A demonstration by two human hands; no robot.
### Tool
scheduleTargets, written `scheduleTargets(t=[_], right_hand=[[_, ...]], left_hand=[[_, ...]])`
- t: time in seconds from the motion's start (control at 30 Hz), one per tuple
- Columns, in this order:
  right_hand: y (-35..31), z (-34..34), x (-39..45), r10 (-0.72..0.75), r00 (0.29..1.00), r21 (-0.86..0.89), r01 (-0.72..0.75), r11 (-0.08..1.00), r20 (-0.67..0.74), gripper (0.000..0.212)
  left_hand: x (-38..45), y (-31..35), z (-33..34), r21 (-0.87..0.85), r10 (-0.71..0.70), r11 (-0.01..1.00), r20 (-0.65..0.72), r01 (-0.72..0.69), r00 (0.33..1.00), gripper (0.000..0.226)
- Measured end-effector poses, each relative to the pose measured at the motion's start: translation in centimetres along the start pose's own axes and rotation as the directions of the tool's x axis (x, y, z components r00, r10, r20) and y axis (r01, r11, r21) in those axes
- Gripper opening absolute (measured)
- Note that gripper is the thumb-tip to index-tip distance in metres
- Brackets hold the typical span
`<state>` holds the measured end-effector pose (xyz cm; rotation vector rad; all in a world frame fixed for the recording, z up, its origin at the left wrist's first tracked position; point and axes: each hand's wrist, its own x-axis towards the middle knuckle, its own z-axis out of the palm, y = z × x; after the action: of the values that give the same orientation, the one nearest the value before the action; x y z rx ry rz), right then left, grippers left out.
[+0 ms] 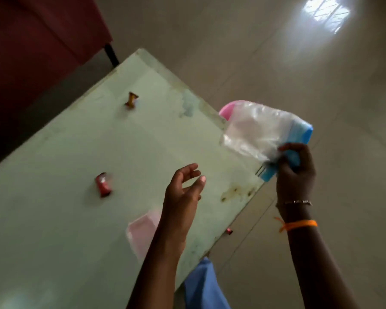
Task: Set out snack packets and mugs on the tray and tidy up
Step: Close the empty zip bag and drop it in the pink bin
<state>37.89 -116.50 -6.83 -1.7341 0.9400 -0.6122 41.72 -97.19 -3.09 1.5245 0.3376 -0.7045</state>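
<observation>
Snack packet, small red crumpled foil point(103, 184), lies left of empty, half-open left hand point(183, 186); right hand point(295, 172) pinches clear-and-blue plastic bag point(265, 134) beyond table edge; loose grip risks dropping bag.

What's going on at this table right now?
A person stands at a pale green table. The right hand grips a clear plastic bag with a blue object inside, held past the table's edge. The left hand hovers open and empty over the tabletop. A red snack packet and an orange-brown one lie loose on the table, and a pink item sits partly under the left forearm.
</observation>
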Motion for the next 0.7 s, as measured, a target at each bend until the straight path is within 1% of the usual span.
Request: scheduleTargets(t=[0.07, 0.13, 0.2, 0.27, 0.33, 0.4, 0.43, 0.5, 0.53, 0.57, 0.6, 0.63, 0.67, 0.7], right_hand=[[1.5, 0.9, 4.5, -0.04, 0.997, -0.143, 0.03, 0.989, -0.073, 0.03], [3.4, 2.3, 8.5, -0.01, 0.998, -0.268, -0.008, 0.964, -0.066, 0.029], [5.5, 4.0, 11.2, 0.092, 0.996, -0.374, -0.085, 0.924, -0.001, 0.034], [7.7, 5.8, 13.1, 0.184, 0.979, -0.472, -0.124, 0.873, 0.083, 0.039], [9.7, 7.2, 14.5, 0.272, 0.948, -0.553, -0.138, 0.821, 0.167, 0.041], [11.4, 8.4, 15.6, 0.371, 0.89, -0.624, -0.136, 0.77, 0.265, 0.045], [12.1, 8.8, 16.2, 0.422, 0.847, -0.641, -0.132, 0.756, 0.323, 0.048], [12.9, 9.2, 17.0, 0.516, 0.734, -0.65, -0.135, 0.748, 0.442, 0.052], [12.9, 9.2, 17.2, 0.549, 0.69, -0.66, -0.136, 0.739, 0.472, 0.051], [12.7, 9.1, 17.2, 0.566, 0.676, -0.672, -0.139, 0.727, 0.472, 0.05], [12.3, 8.9, 17.2, 0.566, 0.687, -0.671, -0.152, 0.726, 0.456, 0.048], [11.7, 8.6, 17.0, 0.549, 0.714, -0.649, -0.174, 0.741, 0.435, 0.046], [10.8, 8.3, 16.7, 0.528, 0.739, -0.599, -0.213, 0.772, 0.418, 0.045], [9.6, 8.0, 16.1, 0.515, 0.75, -0.51, -0.277, 0.814, 0.414, 0.042]], left_hand=[[2.2, 0.7, 1.9, 0.079, -0.003, 0.997, 0.026, 0.001, 1.0, 0.021], [3.9, 1.0, 3.3, 0.124, -0.004, 0.992, 0.049, -0.002, 0.999, 0.024], [5.1, 1.0, 3.8, 0.155, -0.009, 0.988, 0.052, 0.001, 0.999, 0.027], [6.0, 0.7, 3.9, 0.191, -0.021, 0.981, 0.047, 0.012, 0.999, 0.029], [6.8, 0.3, 4.0, 0.212, -0.039, 0.977, 0.04, 0.03, 0.998, 0.029], [7.6, 0.1, 4.2, 0.214, -0.047, 0.976, 0.043, 0.037, 0.998, 0.029], [8.1, 0.1, 4.5, 0.212, -0.048, 0.977, 0.05, 0.036, 0.998, 0.029], [9.1, 0.0, 4.9, 0.206, -0.043, 0.978, 0.055, 0.031, 0.998, 0.028], [9.4, 0.0, 5.0, 0.2, -0.039, 0.979, 0.051, 0.028, 0.998, 0.028], [9.7, -0.1, 5.1, 0.192, -0.04, 0.981, 0.047, 0.03, 0.998, 0.028], [9.7, -0.2, 5.2, 0.183, -0.045, 0.982, 0.042, 0.036, 0.998, 0.028], [9.6, -0.1, 5.2, 0.176, -0.049, 0.984, 0.035, 0.042, 0.998, 0.027], [9.4, -0.1, 5.1, 0.169, -0.05, 0.985, 0.029, 0.045, 0.998, 0.027], [9.2, -0.1, 5.0, 0.165, -0.053, 0.985, 0.026, 0.048, 0.998, 0.027]])
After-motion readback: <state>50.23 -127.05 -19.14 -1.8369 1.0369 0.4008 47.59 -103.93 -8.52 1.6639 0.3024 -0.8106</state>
